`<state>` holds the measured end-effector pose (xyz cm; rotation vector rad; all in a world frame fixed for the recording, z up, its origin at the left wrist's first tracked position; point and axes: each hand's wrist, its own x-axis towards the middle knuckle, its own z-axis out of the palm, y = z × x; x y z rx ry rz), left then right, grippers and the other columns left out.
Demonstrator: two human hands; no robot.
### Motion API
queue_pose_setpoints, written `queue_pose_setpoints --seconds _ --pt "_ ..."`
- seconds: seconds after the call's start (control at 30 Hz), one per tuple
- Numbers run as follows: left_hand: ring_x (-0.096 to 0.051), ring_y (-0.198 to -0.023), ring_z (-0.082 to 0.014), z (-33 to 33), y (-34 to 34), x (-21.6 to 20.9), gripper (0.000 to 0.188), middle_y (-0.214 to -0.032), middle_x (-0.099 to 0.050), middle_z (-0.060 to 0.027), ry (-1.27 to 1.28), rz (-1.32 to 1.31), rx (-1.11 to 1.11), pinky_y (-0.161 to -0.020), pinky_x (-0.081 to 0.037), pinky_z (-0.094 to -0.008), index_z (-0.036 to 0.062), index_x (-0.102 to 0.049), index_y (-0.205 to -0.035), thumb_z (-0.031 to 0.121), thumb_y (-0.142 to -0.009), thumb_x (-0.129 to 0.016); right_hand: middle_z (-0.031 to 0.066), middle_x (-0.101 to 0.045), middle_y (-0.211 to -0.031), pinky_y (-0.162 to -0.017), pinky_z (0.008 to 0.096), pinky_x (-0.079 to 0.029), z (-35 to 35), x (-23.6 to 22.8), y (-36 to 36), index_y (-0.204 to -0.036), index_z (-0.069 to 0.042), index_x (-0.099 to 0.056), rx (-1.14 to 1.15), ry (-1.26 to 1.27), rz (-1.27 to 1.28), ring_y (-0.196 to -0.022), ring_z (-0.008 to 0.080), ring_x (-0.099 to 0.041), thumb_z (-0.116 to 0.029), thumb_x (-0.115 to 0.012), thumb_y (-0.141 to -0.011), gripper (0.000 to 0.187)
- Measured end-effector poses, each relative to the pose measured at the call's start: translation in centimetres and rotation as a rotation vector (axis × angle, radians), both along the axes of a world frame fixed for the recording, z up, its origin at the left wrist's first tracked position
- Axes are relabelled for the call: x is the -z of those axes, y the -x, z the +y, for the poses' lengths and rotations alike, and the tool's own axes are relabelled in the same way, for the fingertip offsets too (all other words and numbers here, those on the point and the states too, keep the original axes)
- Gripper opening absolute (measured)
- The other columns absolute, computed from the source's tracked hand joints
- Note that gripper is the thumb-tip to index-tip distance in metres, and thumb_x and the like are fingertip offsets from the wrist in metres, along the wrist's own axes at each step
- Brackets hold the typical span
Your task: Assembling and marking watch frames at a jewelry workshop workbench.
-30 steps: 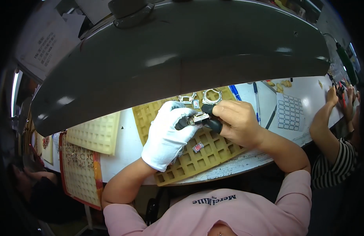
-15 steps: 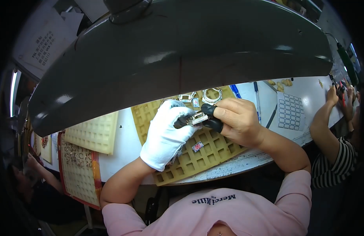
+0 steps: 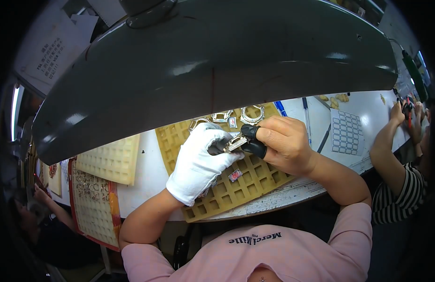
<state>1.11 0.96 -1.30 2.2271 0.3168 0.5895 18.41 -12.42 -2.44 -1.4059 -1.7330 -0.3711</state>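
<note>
My left hand (image 3: 195,162), in a white glove, curls its fingers and thumb round one end of a small silver metal piece (image 3: 235,143) that looks set with stones. My right hand (image 3: 289,143) pinches the other end between thumb and forefinger, both in black finger cots. The piece is tilted above a yellowish gridded tray (image 3: 217,207); part of it is hidden by the fingers. On the tray below lies a small red and blue patterned tile (image 3: 235,175). Beyond my hands are a round silver ring (image 3: 252,114) with stones, and another silver frame (image 3: 221,116).
A big dark lamp hood (image 3: 217,56) hangs low over the bench. Leftward lie a pale gridded tray (image 3: 109,160) and a red-edged tray (image 3: 93,207) of small rings. Pens (image 3: 306,117) and a label sheet (image 3: 347,132) lie right. Other people sit on both sides.
My left hand has shifted slightly left and down, and its fingers sit a little wider apart round the metal piece. The piece has turned slightly; my right hand has barely moved.
</note>
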Motion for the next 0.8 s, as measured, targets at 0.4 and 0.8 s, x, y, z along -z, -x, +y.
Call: queue_pose_setpoints --seconds 0.4,0.8 --pt "-0.057 -0.078 -0.0253 -0.4 0.0 -0.3 0.032 -0.088 -0.055 -0.0089 0.037 0.047 -0.012 -0.069 -0.047 -0.0352 0.0031 -0.065 -0.089 0.017 -0.068 -0.085 0.0095 -0.062 -0.080 -0.055 0.0344 -0.049 -0.1 -0.1 0.0 -0.085 -0.002 -0.064 0.017 0.008 -0.008 -0.065 0.0256 -0.061 0.004 -0.065 -0.061 0.026" --pt "-0.059 -0.083 -0.0260 -1.5 0.0 -1.7 0.031 -0.090 -0.058 -0.0100 0.033 0.156 0.013 -0.073 -0.048 -0.0361 0.0046 -0.068 -0.089 0.022 -0.069 -0.084 0.0110 -0.062 -0.074 -0.050 0.0334 -0.046 0.4 0.2 0.0 -0.080 -0.001 -0.063 -0.019 -0.036 0.001 -0.059 0.0245 -0.061 0.003 -0.072 -0.064 0.019"
